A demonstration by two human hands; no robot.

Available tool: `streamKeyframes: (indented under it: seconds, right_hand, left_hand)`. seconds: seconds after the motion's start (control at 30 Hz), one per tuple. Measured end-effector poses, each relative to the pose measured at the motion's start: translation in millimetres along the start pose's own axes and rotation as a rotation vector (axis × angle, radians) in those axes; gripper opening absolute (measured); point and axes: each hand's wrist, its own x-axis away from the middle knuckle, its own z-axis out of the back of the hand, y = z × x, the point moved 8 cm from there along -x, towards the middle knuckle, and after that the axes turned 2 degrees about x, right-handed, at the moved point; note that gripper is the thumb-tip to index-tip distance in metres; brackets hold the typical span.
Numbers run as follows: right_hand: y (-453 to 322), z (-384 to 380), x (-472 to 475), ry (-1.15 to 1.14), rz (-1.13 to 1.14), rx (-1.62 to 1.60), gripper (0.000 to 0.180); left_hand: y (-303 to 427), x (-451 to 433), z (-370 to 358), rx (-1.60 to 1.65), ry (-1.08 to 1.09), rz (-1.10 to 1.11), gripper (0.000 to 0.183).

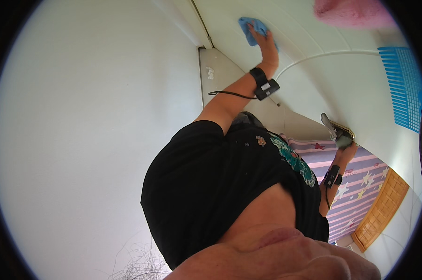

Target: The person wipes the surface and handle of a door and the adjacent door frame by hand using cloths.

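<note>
My left hand is pressed over a folded blue cloth on the face of a white panelled door. Parts of the cloth stick out past the fingers. At the door's edge, my right hand is beside a metal lever handle with a gold-rimmed plate. Its fingers are mostly hidden, so I cannot tell what they grip. Each forearm wears a strapped black device with a cable, the left device and the right device.
A blue plastic mesh piece with prongs and pink plush are at the door's right side. White crumpled tissue lies on the floor. Striped star-print bedding and a woven-pattern wooden board stand beyond. A white wall fills the left.
</note>
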Motion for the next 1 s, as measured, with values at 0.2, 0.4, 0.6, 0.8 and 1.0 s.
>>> streamKeyframes:
  seconds: [0.2, 0.4, 0.6, 0.8, 1.0]
  right_hand:
    - [6.2, 2.0, -4.0, -0.061, 0.002, -0.008, 0.044]
    - [7.8, 15.4, -4.4, -0.046, 0.003, -0.007, 0.042]
    - [15.5, 21.6, -12.0, 0.008, 0.004, -0.027, 0.034]
    - [5.7, 12.9, 0.5, 0.06, 0.009, -0.045, 0.036]
    - [10.5, 4.9, 1.3, 0.005, -0.016, -0.11, 0.038]
  left_hand:
    - [-32.1, -129.6, 83.1, -0.009, 0.127, -0.145, 0.061]
    - [-32.7, -207.1, 128.2, 0.235, 0.156, 0.114, 0.057]
    - [-13.9, -226.3, 135.6, 0.317, 0.138, 0.297, 0.056]
    - [-35.0, -170.8, 116.3, 0.237, 0.058, 0.261, 0.067]
    - [-94.1, -79.1, 82.9, 0.295, 0.108, 0.287, 0.068]
